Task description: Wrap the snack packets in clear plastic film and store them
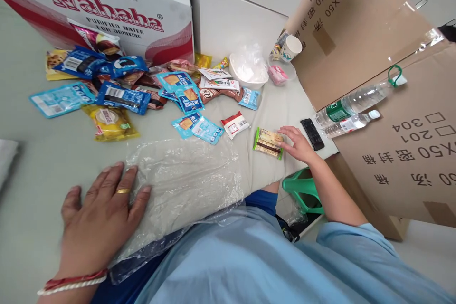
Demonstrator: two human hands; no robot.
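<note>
Item, left hand [101, 221]: palm down on the pale grey-green tabletop [21, 166], fingers spread wide, holding nothing, thumb beside a clear, crinkled plastic bag [188, 166]. Item, right hand [299, 146]: fingertips at the right end of a flat, rectangular cracker packet in clear-and-green wrapping [268, 143] — pinching or merely resting, I cannot tell from my distant seat. The packet lies near the table's edge, right of a small red-and-white foil packet [235, 124]. Hazards, as I judge them: a careless pull could tip the crackers over the edge towards the green plastic stool [295, 185]; a hard squeeze could crumble them; a swinging wrist could knock the black, slab-shaped phone [312, 134] just beside it; the slick bag, overhanging the front edge, could slide if dragged.
</note>
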